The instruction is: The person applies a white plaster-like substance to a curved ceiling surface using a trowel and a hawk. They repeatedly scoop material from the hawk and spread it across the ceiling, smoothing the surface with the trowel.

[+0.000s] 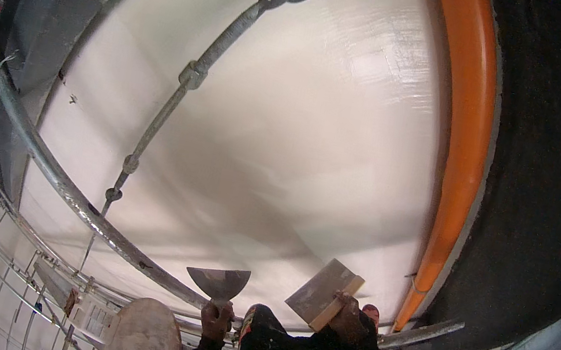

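Observation:
My left hand (216,321) is wrapped round the handle of a wide putty knife (218,282), whose fan-shaped metal blade points up. To the right, my right hand (349,321) grips a rectangular metal smoothing blade (322,292) by the pale, wood-like strip along its edge. That blade is tilted, and its face looks smeared. Both tools are low in front of me, apart from each other. Beyond them spreads a large white plastered surface (262,150) with a wet-looking patch of streaks (388,63) at its upper right. I cannot tell whether either blade touches it.
A metal tension rod (165,111) with a hook crosses before the white surface. A curved scaffold tube (64,183) runs along the left. An orange pipe (467,132) borders the right, beside a dark wall (544,197). A round, white-smeared tub or lid (145,338) sits lower left.

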